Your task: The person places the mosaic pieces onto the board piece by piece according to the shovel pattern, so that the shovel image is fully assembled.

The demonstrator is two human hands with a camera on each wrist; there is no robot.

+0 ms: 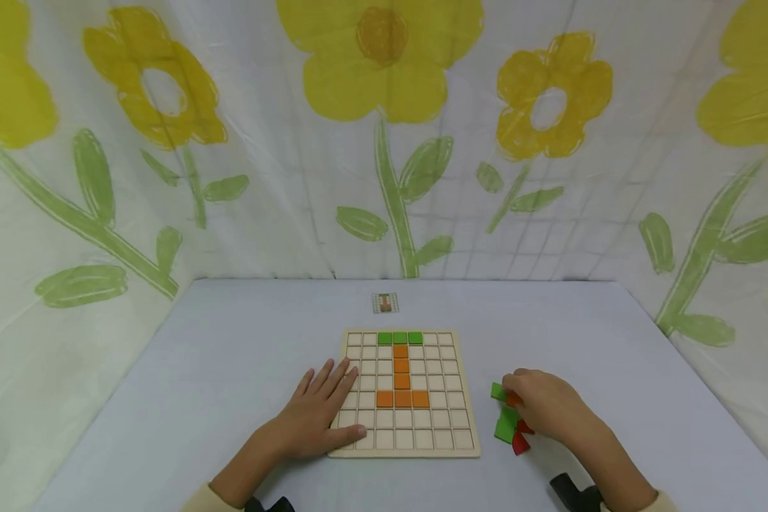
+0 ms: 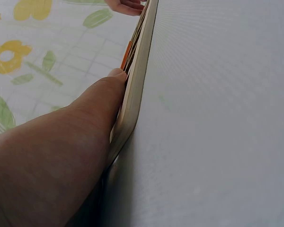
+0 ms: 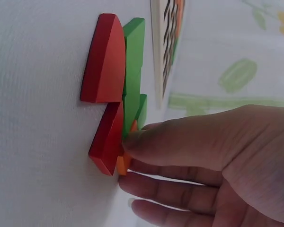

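A wooden grid board [image 1: 444,441] lies on the table. Three green square tiles [image 1: 400,338] sit in its top row. Below them, orange square tiles [image 1: 402,382] form a column with a three-tile row at its foot. My left hand [image 1: 310,419] rests on the board's left side, fingers spread and thumb on the lower left squares; the left wrist view shows the thumb [image 2: 99,94] along the edge. Right of the board, my right hand [image 1: 544,402] pinches an orange tile [image 3: 123,164] among loose green tiles [image 3: 133,61] and red curved-edged pieces [image 3: 104,61]. The fingers partly hide the orange tile.
A small picture card [image 1: 385,303] with a similar grid pattern lies behind the board. The white table [image 1: 262,327] ends at a hanging sheet [image 1: 262,235] printed with yellow flowers. Black straps or mounts [image 1: 576,492] show near the wrists.
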